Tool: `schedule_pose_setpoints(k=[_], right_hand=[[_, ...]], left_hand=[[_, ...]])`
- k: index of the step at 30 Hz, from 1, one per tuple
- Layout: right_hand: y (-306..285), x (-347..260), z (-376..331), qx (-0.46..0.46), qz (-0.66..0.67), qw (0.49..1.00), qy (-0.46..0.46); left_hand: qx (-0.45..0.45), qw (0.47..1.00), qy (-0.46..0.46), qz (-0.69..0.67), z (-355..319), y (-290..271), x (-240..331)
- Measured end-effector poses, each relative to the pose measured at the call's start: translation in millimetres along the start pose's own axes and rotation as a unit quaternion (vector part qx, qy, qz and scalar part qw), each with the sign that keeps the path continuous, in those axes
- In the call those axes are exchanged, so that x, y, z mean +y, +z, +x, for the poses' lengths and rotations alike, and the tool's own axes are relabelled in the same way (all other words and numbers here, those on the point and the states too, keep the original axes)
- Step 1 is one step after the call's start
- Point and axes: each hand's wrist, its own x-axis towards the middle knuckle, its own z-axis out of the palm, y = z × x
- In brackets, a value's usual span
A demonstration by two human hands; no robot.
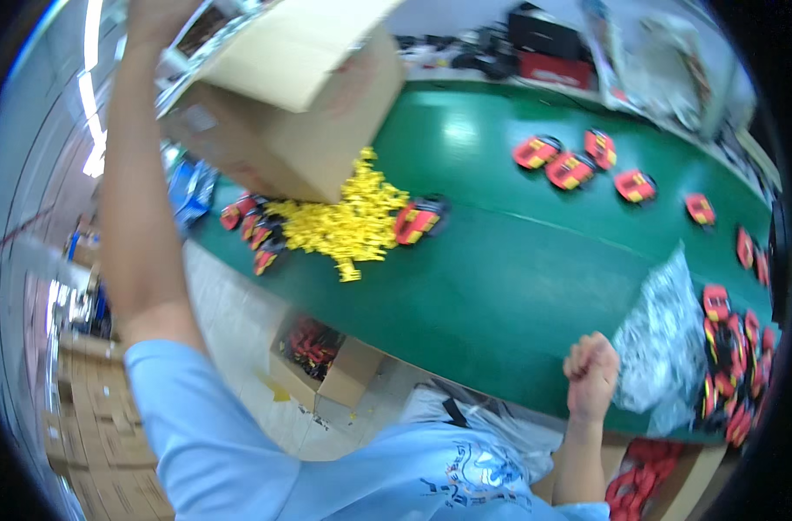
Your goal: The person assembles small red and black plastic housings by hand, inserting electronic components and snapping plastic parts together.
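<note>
My left arm reaches up along the left side, and my left hand (157, 19) is at the top edge beside the flap of a tilted cardboard box (266, 143); its fingers are out of sight. Beneath the box a heap of small yellow plastic pieces (344, 217) lies spread on the green table (491, 286). Red-and-black rounded devices with yellow parts (415, 222) sit on both sides of the heap. My right hand (592, 373) is closed in a fist over the near table edge, nothing showing from it, near a clear plastic bag (661, 339).
Several more red-and-black devices (571, 170) are scattered along the far right, and others (735, 365) are piled beside the bag. An open carton (339, 369) of red-and-black items stands on the floor. Stacked cartons (101, 434) line the left. Dark items crowd the back shelf (500, 61).
</note>
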Motion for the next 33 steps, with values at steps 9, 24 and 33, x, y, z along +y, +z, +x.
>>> schedule_pose_setpoints(k=[9,24,33], right_hand=[[-3,-23,-62,0.026,-0.227,0.971,-0.076],[-289,-29,-367,0.509,-0.612,0.568,0.208],[-383,42,-266,0.411,-0.636,0.472,0.451]], left_hand=[[-0.135,0.873,0.282,-0.374,-195,79,403],[-0.374,0.643,0.079,-0.664,-283,201,435],[-0.274,0.754,0.245,-0.544,-384,-9,338]])
